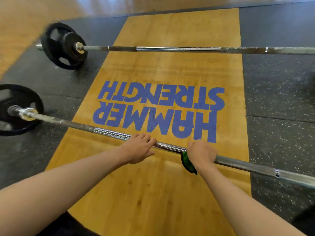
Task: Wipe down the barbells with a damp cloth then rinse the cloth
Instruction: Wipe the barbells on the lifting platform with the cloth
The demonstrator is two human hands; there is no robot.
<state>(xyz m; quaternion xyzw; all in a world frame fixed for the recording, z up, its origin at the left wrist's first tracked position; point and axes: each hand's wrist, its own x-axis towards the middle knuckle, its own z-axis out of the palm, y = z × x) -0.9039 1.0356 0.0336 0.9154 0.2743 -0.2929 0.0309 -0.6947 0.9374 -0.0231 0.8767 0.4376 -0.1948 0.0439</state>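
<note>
Spanning the lower view, the near barbell (247, 165) lies across the wooden platform (144, 193). The right grip (202, 154) clasps a green cloth (187, 161) round the shaft, and one cloth end hangs beside the wrist. The left grip (138, 149), near it, curls its fingers over the bare shaft. A black plate (18, 97) is at the bar's left end. Beyond the blue lettering (153, 109) lies the far barbell (170, 49), with black plates (59, 46) standing on speckled rubber flooring (272, 92).

blue "hammer strength" painted on wooden platform (170, 176), upside down to camera.
</note>
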